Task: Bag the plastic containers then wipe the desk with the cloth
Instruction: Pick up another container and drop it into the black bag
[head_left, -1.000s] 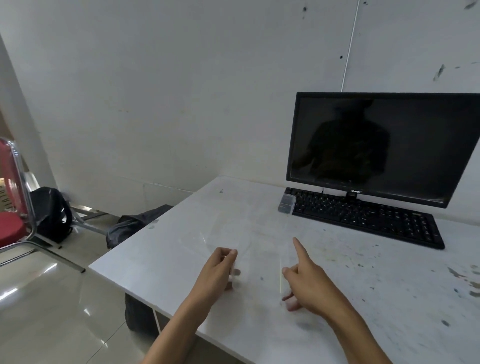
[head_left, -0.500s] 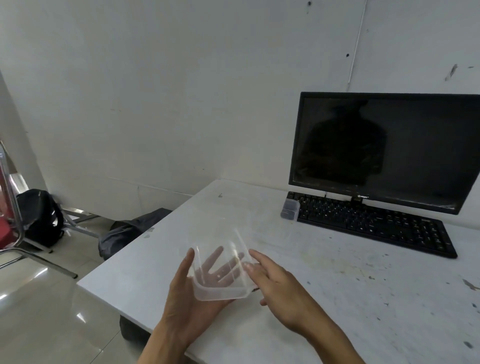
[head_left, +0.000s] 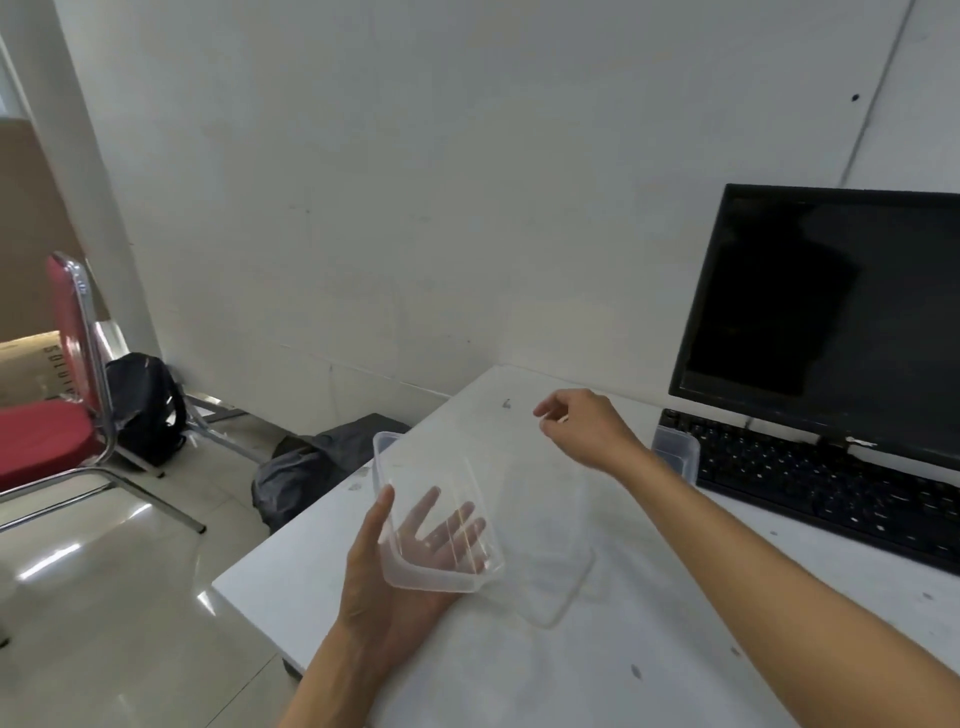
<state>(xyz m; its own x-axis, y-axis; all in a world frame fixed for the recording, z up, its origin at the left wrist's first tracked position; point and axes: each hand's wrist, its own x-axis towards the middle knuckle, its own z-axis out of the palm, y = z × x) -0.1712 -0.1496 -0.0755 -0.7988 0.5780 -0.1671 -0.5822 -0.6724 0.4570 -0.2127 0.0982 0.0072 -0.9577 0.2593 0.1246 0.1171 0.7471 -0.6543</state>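
Note:
My left hand (head_left: 395, 582) is shut on a clear rectangular plastic container (head_left: 431, 514), held tilted above the near left corner of the white desk (head_left: 597, 675), and my fingers show through its bottom. To its right, a second clear container or lid (head_left: 556, 561) lies flat on the desk. A small clear lidded box (head_left: 675, 452) stands at the left end of the keyboard. My right hand (head_left: 584, 428) hovers over the far left part of the desk, its fingers curled in and nothing visible in them. No cloth is in view.
A black monitor (head_left: 831, 322) and black keyboard (head_left: 831, 493) fill the desk's far right. On the floor left of the desk lie a dark crumpled bag (head_left: 322, 457) and a black backpack (head_left: 145, 405). A red chrome chair (head_left: 57, 421) stands at the far left.
My left hand has lifted the clear container off the desk and tilted it. My right hand let go of it and moved forward over the far part of the desk. The view has swung left.

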